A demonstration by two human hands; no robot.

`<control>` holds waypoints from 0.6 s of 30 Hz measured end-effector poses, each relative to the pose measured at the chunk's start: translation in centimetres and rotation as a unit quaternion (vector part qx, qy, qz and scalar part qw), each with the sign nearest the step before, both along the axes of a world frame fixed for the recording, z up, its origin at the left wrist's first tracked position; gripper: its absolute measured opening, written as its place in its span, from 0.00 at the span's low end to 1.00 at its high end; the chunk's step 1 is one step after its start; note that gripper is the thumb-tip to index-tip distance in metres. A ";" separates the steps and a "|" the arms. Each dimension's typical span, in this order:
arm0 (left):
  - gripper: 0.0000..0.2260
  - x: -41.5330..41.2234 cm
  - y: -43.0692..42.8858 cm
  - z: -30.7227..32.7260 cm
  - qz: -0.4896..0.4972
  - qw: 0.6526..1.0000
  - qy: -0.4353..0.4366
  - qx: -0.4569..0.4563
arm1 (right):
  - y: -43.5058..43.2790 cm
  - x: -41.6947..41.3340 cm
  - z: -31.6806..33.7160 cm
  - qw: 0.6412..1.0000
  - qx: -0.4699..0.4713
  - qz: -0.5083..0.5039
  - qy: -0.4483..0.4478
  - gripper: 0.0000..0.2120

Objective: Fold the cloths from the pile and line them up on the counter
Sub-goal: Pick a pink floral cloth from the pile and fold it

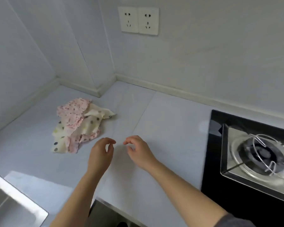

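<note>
Over the counter [170, 128] near the pile [79, 125], left hand [100, 153] and right hand [138, 151] hover, loosely curled.

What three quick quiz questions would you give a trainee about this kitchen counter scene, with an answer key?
1. True or false: the left hand and the right hand each hold a cloth.
2. Where does the pile of cloths lie? A: in the sink. B: on the counter, left of both hands. C: on the stove.
3. Fill in: the wall above the counter carries ___ sockets, side by side.

Key: 1 false, both hands hover with nothing in them; 2 B; 3 two.
</note>
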State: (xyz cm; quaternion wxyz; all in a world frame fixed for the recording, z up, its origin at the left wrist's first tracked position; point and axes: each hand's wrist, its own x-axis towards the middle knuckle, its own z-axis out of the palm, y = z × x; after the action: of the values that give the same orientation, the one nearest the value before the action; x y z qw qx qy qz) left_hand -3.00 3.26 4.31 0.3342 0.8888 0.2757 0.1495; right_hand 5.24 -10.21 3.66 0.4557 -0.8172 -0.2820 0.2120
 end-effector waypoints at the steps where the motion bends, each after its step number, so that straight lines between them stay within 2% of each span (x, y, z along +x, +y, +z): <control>1: 0.08 0.8 1.9 -0.6 0.000 0.999 -0.002 0.033 | 2.1 0.5 -0.5 1.000 0.000 -0.003 -0.007 0.13; 5: 0.08 3.7 8.9 -3.5 -0.011 0.982 -0.027 0.184 | 9.3 2.3 -3.1 0.999 0.007 -0.028 -0.044 0.14; 11: 0.07 4.0 12.0 -6.7 -0.077 0.964 -0.063 0.248 | 14.6 5.9 -4.6 0.970 -0.105 -0.087 -0.200 0.22; 14: 0.05 4.3 12.6 -7.8 -0.077 0.950 -0.101 0.284 | 17.4 7.6 -5.4 0.931 -0.189 -0.092 -0.300 0.14; 18: 0.08 4.5 12.6 -7.4 -0.052 0.914 -0.163 0.367 | 17.6 7.6 -5.9 0.912 -0.194 -0.111 -0.343 0.07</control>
State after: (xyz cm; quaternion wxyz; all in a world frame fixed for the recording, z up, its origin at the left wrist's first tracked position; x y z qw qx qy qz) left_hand 1.47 15.83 -3.05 0.0324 0.9253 0.0967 0.3652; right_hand 12.83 7.43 -2.23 0.1844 -0.9379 -0.2820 -0.0827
